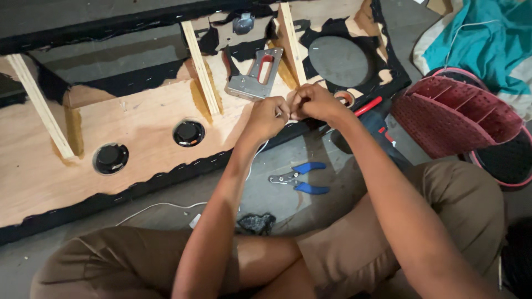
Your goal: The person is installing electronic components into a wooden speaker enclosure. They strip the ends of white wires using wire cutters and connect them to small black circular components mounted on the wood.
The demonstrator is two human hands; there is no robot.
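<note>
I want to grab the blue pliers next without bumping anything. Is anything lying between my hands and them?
Nothing visible does. The blue pliers lie alone on bare floor, just below the left hand and right hand.

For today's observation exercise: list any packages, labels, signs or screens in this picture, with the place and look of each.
None can be made out. Both hands, left hand and right hand, meet at the edge of a plywood panel; blue-handled pliers lie on the floor, unlabelled as far as shows.
</note>
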